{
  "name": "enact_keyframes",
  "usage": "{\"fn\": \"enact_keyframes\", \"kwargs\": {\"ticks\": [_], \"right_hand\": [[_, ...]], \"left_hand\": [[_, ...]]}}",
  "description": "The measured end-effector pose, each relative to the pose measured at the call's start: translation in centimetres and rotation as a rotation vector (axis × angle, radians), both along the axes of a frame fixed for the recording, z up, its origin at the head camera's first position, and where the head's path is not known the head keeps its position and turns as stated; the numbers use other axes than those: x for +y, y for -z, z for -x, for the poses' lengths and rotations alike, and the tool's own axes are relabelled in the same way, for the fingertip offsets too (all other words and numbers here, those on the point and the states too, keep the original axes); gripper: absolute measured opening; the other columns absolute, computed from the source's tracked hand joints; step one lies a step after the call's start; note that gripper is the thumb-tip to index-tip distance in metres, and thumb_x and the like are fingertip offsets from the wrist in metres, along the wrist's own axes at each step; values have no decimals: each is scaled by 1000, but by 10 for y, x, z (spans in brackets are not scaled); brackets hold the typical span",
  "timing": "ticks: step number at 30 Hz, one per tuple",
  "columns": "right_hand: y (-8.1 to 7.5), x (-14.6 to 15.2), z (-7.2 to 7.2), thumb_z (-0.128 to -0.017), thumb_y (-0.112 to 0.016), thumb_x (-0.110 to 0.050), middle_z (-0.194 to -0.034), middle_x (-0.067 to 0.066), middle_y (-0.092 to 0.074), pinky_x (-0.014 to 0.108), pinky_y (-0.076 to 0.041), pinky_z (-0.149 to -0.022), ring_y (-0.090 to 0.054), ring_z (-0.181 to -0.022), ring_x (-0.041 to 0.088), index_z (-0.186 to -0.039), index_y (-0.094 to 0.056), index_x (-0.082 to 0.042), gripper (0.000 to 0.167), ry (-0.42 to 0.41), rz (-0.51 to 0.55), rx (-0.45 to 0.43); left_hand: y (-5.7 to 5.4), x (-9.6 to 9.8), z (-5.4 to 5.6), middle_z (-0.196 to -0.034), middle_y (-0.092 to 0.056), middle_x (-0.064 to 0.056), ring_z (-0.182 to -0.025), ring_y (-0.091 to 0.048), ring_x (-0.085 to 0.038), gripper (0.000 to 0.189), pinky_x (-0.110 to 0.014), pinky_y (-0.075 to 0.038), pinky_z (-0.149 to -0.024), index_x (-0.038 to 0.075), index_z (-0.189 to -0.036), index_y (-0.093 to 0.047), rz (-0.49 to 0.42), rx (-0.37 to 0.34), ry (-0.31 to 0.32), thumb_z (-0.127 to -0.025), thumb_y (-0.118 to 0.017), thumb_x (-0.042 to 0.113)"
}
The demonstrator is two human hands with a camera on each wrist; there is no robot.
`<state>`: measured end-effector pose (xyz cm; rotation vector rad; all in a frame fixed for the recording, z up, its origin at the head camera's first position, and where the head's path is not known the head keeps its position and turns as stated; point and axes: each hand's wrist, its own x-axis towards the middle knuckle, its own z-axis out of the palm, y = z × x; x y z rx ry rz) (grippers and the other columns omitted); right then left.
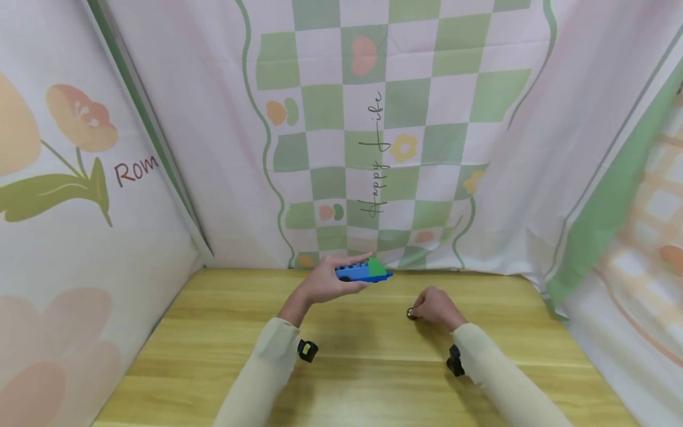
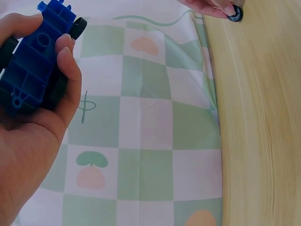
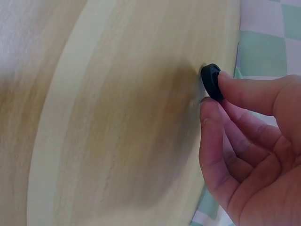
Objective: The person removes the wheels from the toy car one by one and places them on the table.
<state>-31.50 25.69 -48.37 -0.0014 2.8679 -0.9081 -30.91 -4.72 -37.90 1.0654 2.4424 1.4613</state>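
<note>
A toy car point(image 1: 361, 271), blue below with a green front piece on top, is gripped in my left hand point(image 1: 329, 280) above the back of the table. Its hollow blue underside point(image 2: 35, 61) faces the left wrist camera, with dark wheels at its sides. My right hand point(image 1: 439, 305) pinches a small black toy wheel point(image 3: 211, 81) between thumb and fingertips. In the head view this hand is lower and to the right of the car, apart from it. Whether the wheel touches the table cannot be told.
The wooden table point(image 1: 363, 379) lies beneath both hands. Behind it hangs a green-and-white checked curtain point(image 1: 363, 112), with a flower-printed cloth point(image 1: 58, 249) at the left and another curtain point(image 1: 640, 237) at the right. Black wrist cameras sit at both cuffs.
</note>
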Motion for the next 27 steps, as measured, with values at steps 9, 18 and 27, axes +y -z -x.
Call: {"fn": "enact_keyframes", "kwargs": {"ticks": [9,18,27], "right_hand": [[4,-2,0,-86,-78,-14,-77,6,-68,27,-49,-58,-59,-67,17,-86,-75,-4,11,28,2,-15],[7,-1,-1,-87,-77,-13,-77,5,-67,28,-49,-59,-59,-68,18,-88,-73,-4,11,27,8,-1],[6,-1,-2,-92,-72,-16,-79,6,-66,30,-49,-61,-59,-70,18,-92,-71,-2,14,1,-10,2]], "left_hand": [[0,2,1,-120,-64,-13,-82,-56,-18,60,-26,-48,-66,31,-146,-55,4,12,8,-91,-76,23],[2,1,2,-125,-64,-13,-86,-58,-19,60,-26,-50,-68,30,-146,-56,-2,18,7,-91,-77,24],[1,1,1,-130,-62,-14,-93,-58,-20,60,-28,-52,-73,25,-147,-55,-4,17,10,-91,-76,23]]}}
